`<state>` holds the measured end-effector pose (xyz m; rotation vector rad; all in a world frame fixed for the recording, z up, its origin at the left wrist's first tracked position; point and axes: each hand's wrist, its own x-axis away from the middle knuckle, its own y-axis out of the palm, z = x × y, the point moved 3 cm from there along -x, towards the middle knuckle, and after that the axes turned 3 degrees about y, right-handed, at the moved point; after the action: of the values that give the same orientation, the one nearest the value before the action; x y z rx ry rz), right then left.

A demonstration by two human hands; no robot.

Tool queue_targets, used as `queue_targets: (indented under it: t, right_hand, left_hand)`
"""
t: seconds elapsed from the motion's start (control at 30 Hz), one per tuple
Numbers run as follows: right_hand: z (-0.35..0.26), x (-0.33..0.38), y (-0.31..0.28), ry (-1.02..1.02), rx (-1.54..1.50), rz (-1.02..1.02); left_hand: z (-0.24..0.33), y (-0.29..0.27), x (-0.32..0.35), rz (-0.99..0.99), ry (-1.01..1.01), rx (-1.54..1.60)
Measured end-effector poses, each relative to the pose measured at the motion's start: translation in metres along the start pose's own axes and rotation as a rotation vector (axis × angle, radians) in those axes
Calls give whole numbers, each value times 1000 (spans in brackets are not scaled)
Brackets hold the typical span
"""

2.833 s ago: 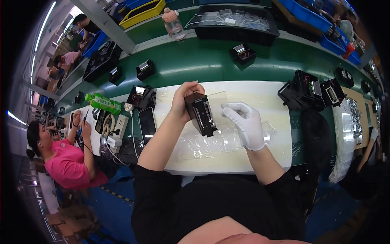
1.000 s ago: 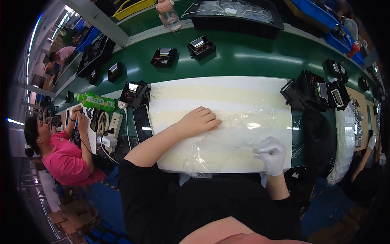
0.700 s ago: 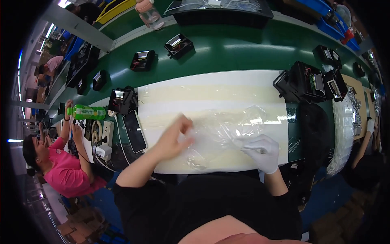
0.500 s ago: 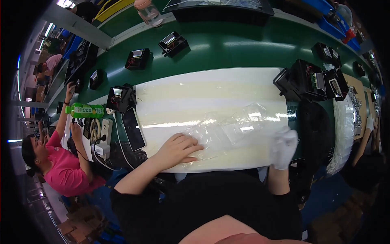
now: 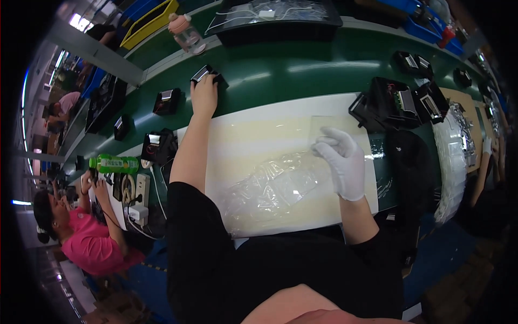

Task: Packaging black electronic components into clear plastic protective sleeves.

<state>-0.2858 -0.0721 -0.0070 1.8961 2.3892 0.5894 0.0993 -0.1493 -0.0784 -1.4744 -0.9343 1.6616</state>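
My left hand (image 5: 204,96) reaches far out over the green bench, its fingers closed around a small black box-shaped device (image 5: 204,72) with a silvery panel on top. In a white glove, my right hand (image 5: 342,162) is raised over the white-and-cream work board (image 5: 253,127). Its thumb and fingertips pinch a thin clear rectangular sheet (image 5: 322,121), which shows faintly past the fingers. Below and left of that hand, crumpled clear plastic film (image 5: 270,183) lies spread on the board.
Black devices with exposed wiring (image 5: 396,102) crowd the board's right end; others (image 5: 167,101) stand at left. A black bin (image 5: 275,24) and a pink-lidded bottle (image 5: 186,35) are at the back. Left are a green bottle (image 5: 116,163), a power strip (image 5: 142,189) and a co-worker in pink (image 5: 97,243).
My left hand has left the plastic film, stretched forward and taken hold of a black device. The gloved right hand has moved left and forward, and the clear sheet now shows in it.
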Motion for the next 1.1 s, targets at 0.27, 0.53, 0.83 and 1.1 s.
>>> queue_targets:
  t: [0.27, 0.53, 0.83, 1.1]
  right_hand:
    - [2, -16, 7, -20, -80, -11]
    - [2, -5, 46, -34, -107, -188]
    - [-4, 3, 54, -19, 1, -251]
    - [5, 2, 49, -9, -82, -193]
  left_hand:
    - [78, -35, 8, 34, -843, 1378]
    - [150, -88, 61, -448, -1192, 2082]
    - [166, -102, 78, -432, -1288, 2024]
    - [179, -106, 68, -275, -1359, 1985]
